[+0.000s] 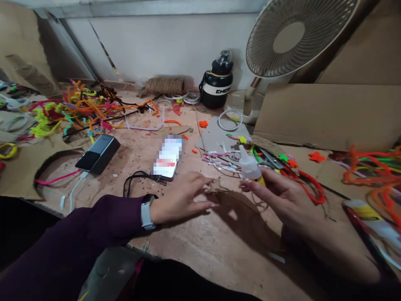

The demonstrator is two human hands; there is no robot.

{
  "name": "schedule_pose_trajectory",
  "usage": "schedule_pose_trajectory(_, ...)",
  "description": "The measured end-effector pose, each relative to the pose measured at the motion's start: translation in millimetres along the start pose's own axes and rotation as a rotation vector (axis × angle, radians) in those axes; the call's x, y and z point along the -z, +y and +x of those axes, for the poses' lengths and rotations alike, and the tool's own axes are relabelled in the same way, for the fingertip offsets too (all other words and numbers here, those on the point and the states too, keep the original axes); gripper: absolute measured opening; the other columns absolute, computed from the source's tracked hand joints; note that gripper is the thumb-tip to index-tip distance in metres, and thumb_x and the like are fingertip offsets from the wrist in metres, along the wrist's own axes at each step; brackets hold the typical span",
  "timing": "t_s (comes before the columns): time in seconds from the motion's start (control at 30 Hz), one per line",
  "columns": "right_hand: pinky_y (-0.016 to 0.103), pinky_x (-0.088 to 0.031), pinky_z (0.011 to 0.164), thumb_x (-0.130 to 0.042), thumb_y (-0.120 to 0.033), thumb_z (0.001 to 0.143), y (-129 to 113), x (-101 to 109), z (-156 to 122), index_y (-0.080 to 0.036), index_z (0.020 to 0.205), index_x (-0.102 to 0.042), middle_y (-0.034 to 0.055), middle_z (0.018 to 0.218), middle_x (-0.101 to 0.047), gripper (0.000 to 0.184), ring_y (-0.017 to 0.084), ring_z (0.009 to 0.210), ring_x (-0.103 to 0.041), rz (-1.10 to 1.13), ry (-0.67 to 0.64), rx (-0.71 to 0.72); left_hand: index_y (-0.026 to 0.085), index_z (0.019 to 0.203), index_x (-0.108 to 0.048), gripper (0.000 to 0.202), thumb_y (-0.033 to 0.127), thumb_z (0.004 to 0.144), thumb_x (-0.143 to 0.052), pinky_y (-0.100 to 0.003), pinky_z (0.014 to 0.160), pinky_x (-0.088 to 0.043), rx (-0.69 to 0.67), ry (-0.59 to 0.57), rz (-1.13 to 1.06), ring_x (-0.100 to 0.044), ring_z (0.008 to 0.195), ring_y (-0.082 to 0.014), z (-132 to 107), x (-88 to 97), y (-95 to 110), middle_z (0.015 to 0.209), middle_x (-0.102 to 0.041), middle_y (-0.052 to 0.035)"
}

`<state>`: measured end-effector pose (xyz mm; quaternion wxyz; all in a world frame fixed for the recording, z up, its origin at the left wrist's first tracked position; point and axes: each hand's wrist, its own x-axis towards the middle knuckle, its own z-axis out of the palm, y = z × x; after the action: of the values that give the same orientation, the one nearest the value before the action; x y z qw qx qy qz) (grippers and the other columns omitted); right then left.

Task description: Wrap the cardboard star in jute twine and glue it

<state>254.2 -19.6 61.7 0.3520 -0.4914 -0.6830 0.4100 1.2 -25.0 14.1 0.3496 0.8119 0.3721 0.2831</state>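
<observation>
My left hand point(180, 198) reaches in over the middle of the table, its fingers curved around a small brown twine piece point(218, 184) with a pointed, star-like shape. Thin brown strands trail from that piece to the right. A translucent squeeze bottle point(249, 165) with a narrow nozzle and a yellow label is in my right hand point(282, 194), a little to the right of the twine. The right fingers wrap round the bottle, and they hide its lower part. Both hands are slightly blurred.
A phone point(168, 159) and a power bank point(98, 154) lie to the left. Tangled pipe cleaners point(84, 106) are heaped at the back left. Behind stand a twine roll point(165, 85), a black bottle point(217, 85) and a fan point(288, 37). Scissors point(272, 159) lie beyond my right hand.
</observation>
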Motion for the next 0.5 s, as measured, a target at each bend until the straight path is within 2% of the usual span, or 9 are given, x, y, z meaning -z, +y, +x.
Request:
schedule_pose_trajectory(0.03, 0.034, -0.061, 0.066, -0.070, -0.049, 0.085, 2.0, 4.7, 3.3, -0.032, 0.112, -0.072, 0.0020, 0.094, -0.076, 0.032, 0.022, 0.081, -0.072, -0.030, 0.022, 0.008, 0.017, 0.136, -0.055, 0.065, 0.054, 0.085, -0.070, -0.045, 0.099, -0.046, -0.003, 0.041, 0.102, -0.056, 0.116, -0.0290, 0.1, 2.2, -7.0, 0.124, -0.061, -0.0161)
schedule_pose_trajectory(0.1, 0.031, -0.057, 0.056, -0.069, -0.052, 0.084, 6.9, 10.8, 8.5, -0.033, 0.110, -0.072, 0.0013, 0.090, -0.075, 0.033, 0.020, 0.071, -0.069, -0.100, 0.051, 0.009, 0.016, 0.140, -0.050, 0.075, 0.058, 0.082, -0.073, -0.049, 0.104, -0.043, 0.005, 0.035, 0.230, -0.050, 0.124, -0.0321, 1.9, 3.2, -18.1, 0.132, -0.054, -0.0182)
schedule_pose_trajectory(0.27, 0.029, -0.047, 0.042, -0.075, -0.052, 0.077, 18.6, 11.0, 9.8, -0.030, 0.099, -0.073, 0.0001, 0.075, -0.069, 0.031, 0.017, 0.054, -0.060, -0.184, 0.100, -0.041, 0.018, 0.139, -0.051, 0.068, 0.059, 0.087, -0.066, -0.051, 0.104, -0.042, 0.022, -0.022, 0.296, -0.050, 0.122, -0.0324, 9.8, -2.7, -24.6, 0.131, -0.054, -0.0161)
schedule_pose_trajectory(0.4, 0.032, -0.054, 0.051, -0.075, -0.050, 0.078, 23.6, 4.7, 8.8, -0.031, 0.103, -0.072, 0.0022, 0.085, -0.071, 0.032, 0.020, 0.065, -0.065, -0.167, 0.074, -0.036, 0.017, 0.135, -0.055, 0.062, 0.058, 0.089, -0.064, -0.048, 0.100, -0.043, 0.020, -0.039, 0.292, -0.053, 0.119, -0.0307, 14.1, -3.5, -22.8, 0.126, -0.057, -0.0148)
schedule_pose_trajectory(0.5, 0.035, -0.056, 0.060, -0.075, -0.049, 0.079, 24.6, -2.5, 9.5, -0.031, 0.104, -0.073, 0.0037, 0.092, -0.071, 0.031, 0.022, 0.076, -0.068, -0.195, 0.086, 0.030, 0.015, 0.130, -0.058, 0.058, 0.055, 0.089, -0.065, -0.047, 0.099, -0.043, 0.004, -0.056, 0.306, -0.053, 0.118, -0.0303, 15.4, -4.2, -24.8, 0.124, -0.059, -0.0143)
